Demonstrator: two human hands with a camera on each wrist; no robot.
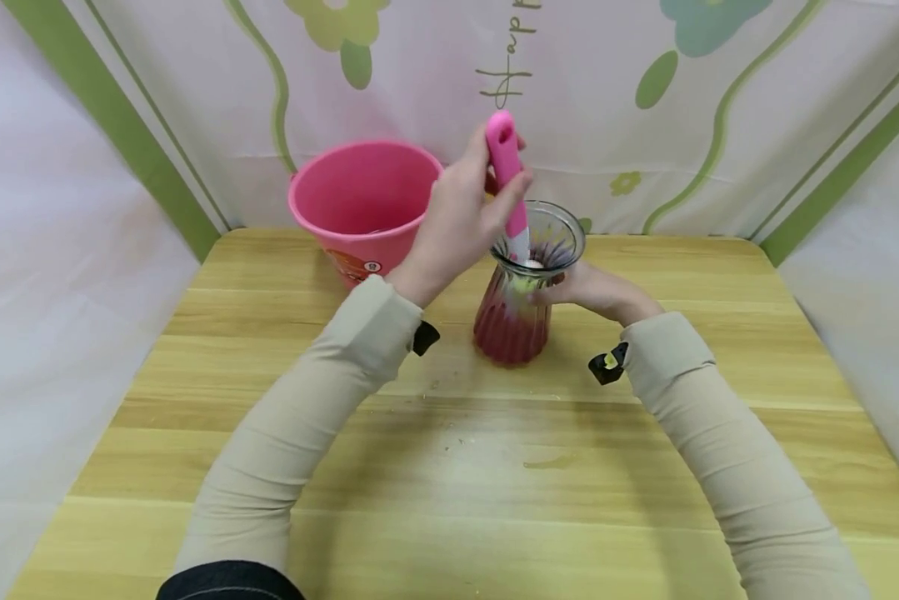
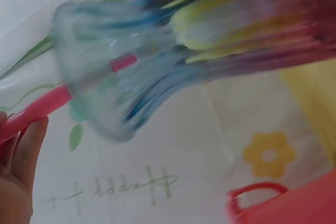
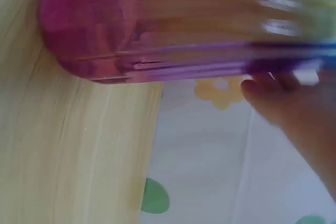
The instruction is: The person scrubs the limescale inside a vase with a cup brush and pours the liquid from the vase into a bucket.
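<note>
Head view, left hand [image 1: 460, 221] gripping pink brush [image 1: 507, 179] in vase [image 1: 520, 300], right hand [image 1: 595, 292] steadying

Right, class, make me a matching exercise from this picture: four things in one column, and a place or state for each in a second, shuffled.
Things:
1. pink bucket
2. ribbed glass vase
3. pink-handled brush
4. right hand

Places or states:
A. pokes down into the vase mouth, gripped by the left hand
B. stands upright mid-table
C. stands at the back left of the table
D. steadies the vase's side

Pairs: 1-C, 2-B, 3-A, 4-D
</note>
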